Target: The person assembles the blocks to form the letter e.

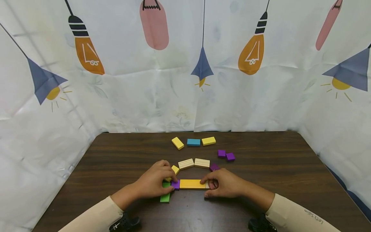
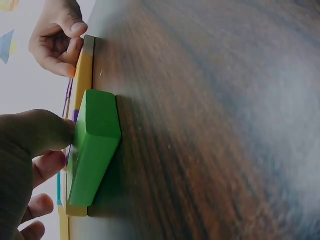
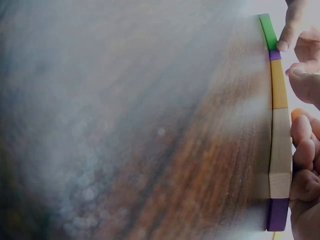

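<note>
On the table, my left hand [image 1: 159,180] pinches a small purple block [image 1: 175,185] between thumb and index finger. A green block [image 1: 165,198] lies against its left side, partly under that hand. To the right, a long yellow block [image 1: 191,184] butts against the purple one. My right hand [image 1: 224,183] curls at the yellow block's far end, thumb and index finger around a plain wooden block [image 1: 207,185]. Most of that block is hidden in the head view; its side shows in the right wrist view [image 3: 281,150], with a dark purple block [image 3: 278,215] beyond.
Behind the row, two plain wooden blocks [image 1: 202,163] form an arc with a yellow block [image 1: 175,169] and a purple block [image 1: 214,167]. Farther back lie two purple blocks [image 1: 221,153], a blue block [image 1: 193,142] and two yellow blocks [image 1: 208,141]. A printed curtain [image 1: 127,106] surrounds the table.
</note>
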Motion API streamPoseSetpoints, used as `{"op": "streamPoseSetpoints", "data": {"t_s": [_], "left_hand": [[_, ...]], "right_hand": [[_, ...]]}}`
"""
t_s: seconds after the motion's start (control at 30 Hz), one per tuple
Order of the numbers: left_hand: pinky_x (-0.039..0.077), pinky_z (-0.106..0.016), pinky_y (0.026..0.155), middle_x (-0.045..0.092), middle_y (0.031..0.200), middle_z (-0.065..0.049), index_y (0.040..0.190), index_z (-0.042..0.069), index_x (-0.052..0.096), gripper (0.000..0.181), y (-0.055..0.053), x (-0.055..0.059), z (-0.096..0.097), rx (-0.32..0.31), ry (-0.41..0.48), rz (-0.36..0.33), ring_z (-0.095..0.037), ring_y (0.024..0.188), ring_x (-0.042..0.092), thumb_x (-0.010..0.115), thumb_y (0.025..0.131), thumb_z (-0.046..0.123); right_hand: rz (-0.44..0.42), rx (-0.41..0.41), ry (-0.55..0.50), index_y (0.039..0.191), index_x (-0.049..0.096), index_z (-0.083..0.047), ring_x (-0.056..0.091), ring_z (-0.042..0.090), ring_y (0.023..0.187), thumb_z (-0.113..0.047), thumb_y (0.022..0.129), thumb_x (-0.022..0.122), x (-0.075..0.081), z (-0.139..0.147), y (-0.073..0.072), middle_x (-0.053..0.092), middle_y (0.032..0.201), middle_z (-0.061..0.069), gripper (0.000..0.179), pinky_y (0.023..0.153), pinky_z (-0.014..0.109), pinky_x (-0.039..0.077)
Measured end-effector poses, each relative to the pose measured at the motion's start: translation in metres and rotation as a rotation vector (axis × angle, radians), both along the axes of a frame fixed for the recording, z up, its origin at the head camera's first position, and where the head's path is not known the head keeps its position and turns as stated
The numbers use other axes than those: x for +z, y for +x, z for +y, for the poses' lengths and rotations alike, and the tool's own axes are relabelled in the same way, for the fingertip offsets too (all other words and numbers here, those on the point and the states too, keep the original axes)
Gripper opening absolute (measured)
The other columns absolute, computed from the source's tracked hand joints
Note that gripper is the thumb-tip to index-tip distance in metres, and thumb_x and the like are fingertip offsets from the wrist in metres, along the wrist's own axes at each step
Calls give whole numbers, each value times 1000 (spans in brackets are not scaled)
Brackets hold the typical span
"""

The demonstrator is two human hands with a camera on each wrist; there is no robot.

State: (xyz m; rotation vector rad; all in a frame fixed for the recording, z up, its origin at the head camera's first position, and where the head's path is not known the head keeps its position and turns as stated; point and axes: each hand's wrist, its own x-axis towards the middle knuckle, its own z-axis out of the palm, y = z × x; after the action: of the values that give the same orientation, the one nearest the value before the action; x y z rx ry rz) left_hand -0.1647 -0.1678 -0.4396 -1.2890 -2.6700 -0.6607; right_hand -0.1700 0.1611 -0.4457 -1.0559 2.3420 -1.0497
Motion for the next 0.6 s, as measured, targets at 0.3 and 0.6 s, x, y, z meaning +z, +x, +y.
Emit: {"op": "streamPoseSetpoints", "data": {"t_s": [0.3,0.6], "left_hand": [[44,-41,92,64,95,17,96,25,76,15,1,1,2,14,-22,6,-13,105,49,85,83,25],[44,-43,92,59,94,22,91,28,72,26,0,16,-21,20,-147,-54,-9,99,48,89,78,44]], "right_hand": [[4,-1,2,120,74,-14,49,-2,64,-29,87,84,1,0,1,59,76,-15,37,59,20,44],[-2,-4,4,120,74,-13,49,-2,64,-29,87,84,1,0,1,58,76,-15,38,59,19,44]]}}
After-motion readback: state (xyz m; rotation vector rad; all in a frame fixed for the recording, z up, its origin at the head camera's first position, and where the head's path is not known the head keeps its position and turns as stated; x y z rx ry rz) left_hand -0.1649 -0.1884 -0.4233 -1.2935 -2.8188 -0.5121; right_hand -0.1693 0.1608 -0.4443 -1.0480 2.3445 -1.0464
